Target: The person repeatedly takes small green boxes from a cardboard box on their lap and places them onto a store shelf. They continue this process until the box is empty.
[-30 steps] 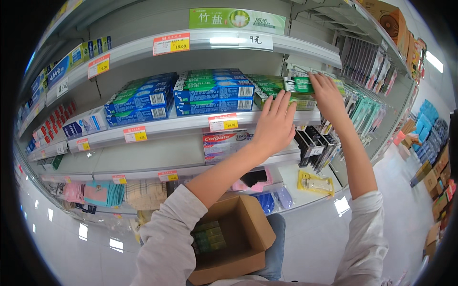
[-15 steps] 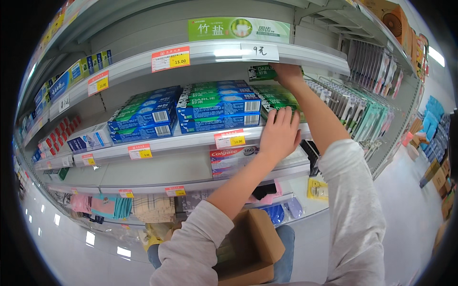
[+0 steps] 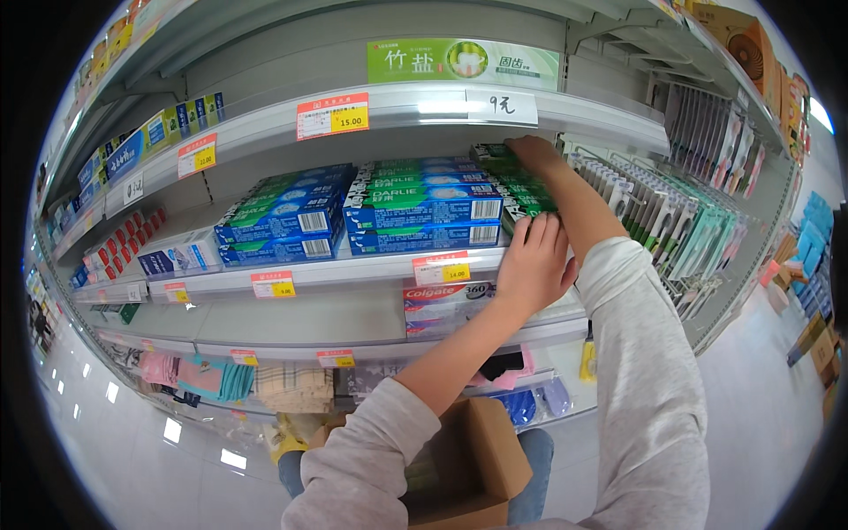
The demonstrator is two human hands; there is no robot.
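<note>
My left hand (image 3: 535, 269) has its fingertips on the front of the green toothpaste boxes (image 3: 523, 199), fingers slightly bent and apart. My right hand (image 3: 539, 157) reaches under the upper shelf lip, gripping a dark green toothpaste box (image 3: 490, 152) at the back of that stack; its fingertips are partly hidden. Two stacks of blue-and-green toothpaste boxes (image 3: 415, 215) sit just left, on the same shelf (image 3: 380, 263). Hanging toothbrush packs (image 3: 649, 203) are beside my right wrist.
An open cardboard box (image 3: 477, 450) with green packs inside is below, between my jeans-clad legs. Shelving (image 3: 238, 331) carries cloths (image 3: 283, 389) lower down and smaller boxes (image 3: 177, 252) at left. Stacked cartons and blue packs (image 3: 817, 247) stand on the floor at right.
My right hand has carried the green box from the stack's front top toward the back, under the upper shelf. My left hand stays at the stack's front. The view has shifted slightly.
</note>
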